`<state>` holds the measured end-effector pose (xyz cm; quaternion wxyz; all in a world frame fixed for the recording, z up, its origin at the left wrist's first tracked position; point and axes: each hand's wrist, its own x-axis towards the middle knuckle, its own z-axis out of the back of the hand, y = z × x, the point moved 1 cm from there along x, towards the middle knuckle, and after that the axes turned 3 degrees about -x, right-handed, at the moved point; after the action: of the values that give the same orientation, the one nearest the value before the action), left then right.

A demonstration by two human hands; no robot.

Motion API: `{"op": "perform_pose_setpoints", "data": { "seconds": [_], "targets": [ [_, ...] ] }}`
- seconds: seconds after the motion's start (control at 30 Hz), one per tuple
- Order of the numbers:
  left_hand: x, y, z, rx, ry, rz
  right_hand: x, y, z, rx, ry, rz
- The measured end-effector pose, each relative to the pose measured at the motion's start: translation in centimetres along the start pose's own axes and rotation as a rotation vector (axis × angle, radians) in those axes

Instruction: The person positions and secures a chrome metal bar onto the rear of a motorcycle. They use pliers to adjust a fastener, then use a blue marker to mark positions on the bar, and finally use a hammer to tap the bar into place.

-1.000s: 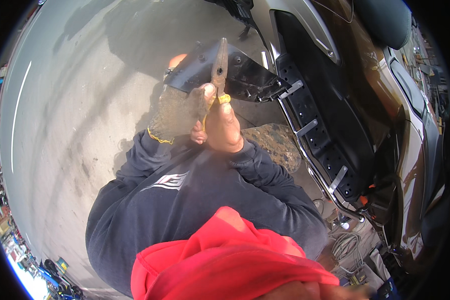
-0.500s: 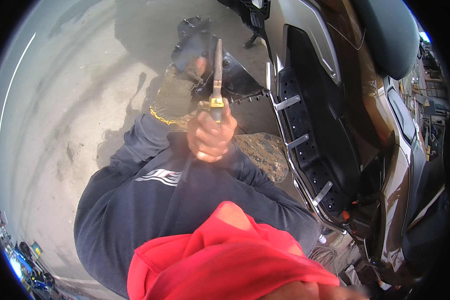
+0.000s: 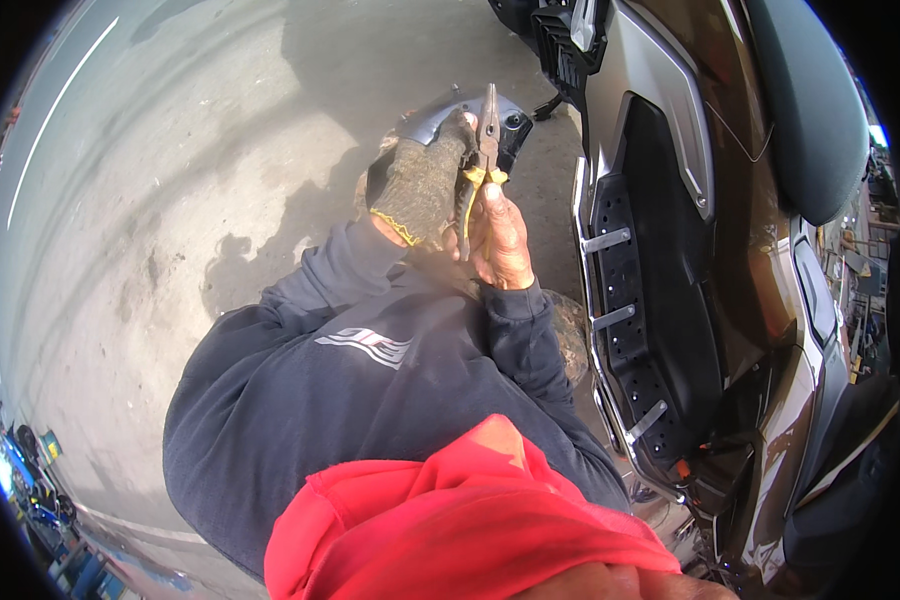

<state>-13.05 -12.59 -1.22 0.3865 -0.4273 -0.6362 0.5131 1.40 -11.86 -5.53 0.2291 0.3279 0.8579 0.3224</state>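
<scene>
My left hand (image 3: 420, 188) wears a worn brown work glove with a yellow cuff edge. Its fingers are closed on a dark grey and black plastic panel (image 3: 513, 128), partly covered by the glove. Bare, my right hand (image 3: 503, 238) grips long-nose pliers (image 3: 489, 132) with yellow and dark handles. The handles stand apart and the jaws point away from me, upright in front of the panel's right part. Whether the jaw tips touch anything I cannot tell.
A brown and silver scooter (image 3: 750, 230) stands close on my right, its black footboard (image 3: 670, 290) edged by a chrome rail (image 3: 584, 290). Concrete floor (image 3: 240, 150) spreads to the left. Parts and tools clutter the far right edge (image 3: 860, 270).
The panel has been turned, and its smooth grey face now shows. My gloved left hand has come up beside the pliers. My right hand has shifted right, and the pliers' handles have spread.
</scene>
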Motion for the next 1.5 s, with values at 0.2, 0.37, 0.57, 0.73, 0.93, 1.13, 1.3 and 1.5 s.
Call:
{"op": "perform_pose_setpoints", "data": {
  "seconds": [0.2, 0.37, 0.57, 0.73, 0.93, 1.13, 1.3, 1.5],
  "targets": [
    [-0.3, 1.4, 0.4, -0.109, -0.186, 0.192, -1.1, -1.0, -1.3, 0.044, -0.094, -0.028],
    [-0.2, 1.9, 1.6, -0.403, 0.112, -0.003, -1.3, -1.6, -1.2, 0.335, 0.015, -0.136],
    [-1.7, 0.0, 1.2, -0.202, -0.057, 0.212, -2.3, -1.2, -1.6, 0.344, 0.138, -0.036],
    [-2.7, -1.0, 0.8, 0.189, -0.027, 0.157, -2.8, -1.4, -2.1, 0.329, 0.103, -0.058],
    [-2.1, -0.4, 1.3, -0.352, 0.072, 0.279, -3.4, -0.5, -2.1, 0.383, 0.269, -0.150],
    [-2.3, 0.4, 2.2, 0.178, 0.083, 0.058, -2.3, -3.5, -3.3, 0.346, 0.144, 0.044],
    [1.8, 3.6, 4.0, 0.539, 0.110, 0.084, 0.8, -6.0, -1.3, 0.150, 0.086, 0.015],
    [2.5, 4.4, 5.5, 1.246, 0.347, -0.295, 1.0, -3.5, 2.5, 0.500, 0.531, -0.443]
  ]
}}
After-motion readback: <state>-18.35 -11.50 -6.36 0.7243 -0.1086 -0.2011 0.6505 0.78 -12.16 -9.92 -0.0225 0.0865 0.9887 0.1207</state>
